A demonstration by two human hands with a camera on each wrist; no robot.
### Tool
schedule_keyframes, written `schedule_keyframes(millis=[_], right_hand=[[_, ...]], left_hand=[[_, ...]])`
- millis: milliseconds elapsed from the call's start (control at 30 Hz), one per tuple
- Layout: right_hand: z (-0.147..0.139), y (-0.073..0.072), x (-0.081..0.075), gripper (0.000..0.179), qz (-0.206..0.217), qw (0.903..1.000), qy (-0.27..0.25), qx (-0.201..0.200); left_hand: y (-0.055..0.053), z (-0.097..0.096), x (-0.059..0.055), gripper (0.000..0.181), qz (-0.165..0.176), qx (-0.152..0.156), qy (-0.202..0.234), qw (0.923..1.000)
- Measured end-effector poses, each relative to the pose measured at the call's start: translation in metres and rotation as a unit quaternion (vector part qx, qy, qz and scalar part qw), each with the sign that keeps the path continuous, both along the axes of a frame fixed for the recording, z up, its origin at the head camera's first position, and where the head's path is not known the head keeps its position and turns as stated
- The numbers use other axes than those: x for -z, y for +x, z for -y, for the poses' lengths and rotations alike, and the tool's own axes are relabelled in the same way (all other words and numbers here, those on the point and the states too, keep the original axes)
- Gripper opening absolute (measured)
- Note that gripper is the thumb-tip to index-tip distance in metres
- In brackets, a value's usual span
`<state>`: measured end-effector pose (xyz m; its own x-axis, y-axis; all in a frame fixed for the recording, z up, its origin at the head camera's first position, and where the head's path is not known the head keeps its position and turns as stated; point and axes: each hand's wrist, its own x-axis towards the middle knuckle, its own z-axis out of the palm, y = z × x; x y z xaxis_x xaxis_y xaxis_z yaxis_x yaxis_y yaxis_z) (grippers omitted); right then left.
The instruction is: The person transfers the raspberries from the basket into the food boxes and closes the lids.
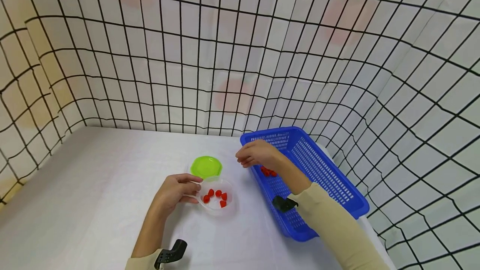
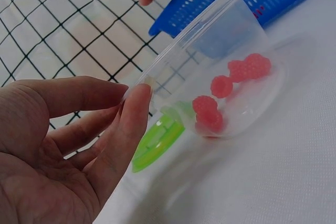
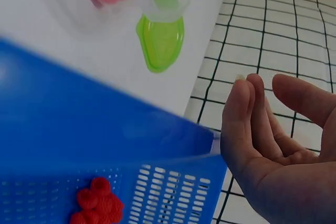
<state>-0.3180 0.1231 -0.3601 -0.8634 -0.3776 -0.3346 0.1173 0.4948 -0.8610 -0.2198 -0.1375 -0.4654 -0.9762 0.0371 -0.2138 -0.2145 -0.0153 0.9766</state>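
My left hand pinches the rim of a clear round plastic tub between thumb and fingers. Several red raspberries lie on the tub's floor. Over the near-left rim of a blue perforated basket, my right hand hovers with loosely bent fingers; nothing shows between them and the thumb. More raspberries sit clustered inside the basket, below the right wrist. Just behind the tub, a bright green lid lies flat on the table.
White cloth covers the table. Black wire grid panels backed with white sheeting rise behind and at both sides. The basket stands to the right, close to the right-hand grid.
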Motion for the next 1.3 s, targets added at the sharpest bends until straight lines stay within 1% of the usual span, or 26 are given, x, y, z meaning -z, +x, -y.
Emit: schedule_keyframes(millis=[100, 167, 367, 533, 700, 933, 1167, 1300], right_hand=[[-0.008, -0.003, -0.002, 0.023, -0.008, 0.9996, -0.014, 0.021], [-0.014, -0.004, -0.002, 0.023, -0.012, 0.9993, -0.015, 0.031], [-0.038, -0.007, 0.0, 0.027, -0.021, 0.9988, -0.006, 0.043], [-0.06, -0.01, 0.006, 0.029, -0.015, 0.9984, 0.003, 0.055], [-0.079, -0.013, 0.018, 0.029, -0.007, 0.997, 0.009, 0.077], [-0.099, -0.015, 0.033, 0.036, 0.022, 0.9938, -0.003, 0.109], [-0.117, -0.018, 0.049, 0.039, 0.064, 0.985, 0.01, 0.16], [-0.124, -0.02, 0.057, 0.039, 0.079, 0.9851, 0.011, 0.152]], left_hand=[[0.0, 0.001, 0.0, 0.03, -0.001, 0.0, 0.0, 1.0], [-0.001, 0.001, 0.0, 0.03, -0.002, 0.0, 0.0, 1.0], [-0.001, 0.001, 0.001, 0.029, -0.001, -0.001, 0.002, 1.0], [-0.002, 0.001, 0.001, 0.029, 0.0, -0.002, 0.007, 1.0], [0.0, 0.0, 0.001, 0.029, 0.003, -0.005, 0.007, 1.0], [0.0, 0.001, 0.002, 0.029, 0.005, -0.009, 0.003, 0.9999], [-0.001, 0.002, 0.002, 0.029, 0.007, -0.008, 0.003, 0.9999], [-0.001, 0.001, 0.001, 0.029, 0.007, -0.005, 0.003, 1.0]])
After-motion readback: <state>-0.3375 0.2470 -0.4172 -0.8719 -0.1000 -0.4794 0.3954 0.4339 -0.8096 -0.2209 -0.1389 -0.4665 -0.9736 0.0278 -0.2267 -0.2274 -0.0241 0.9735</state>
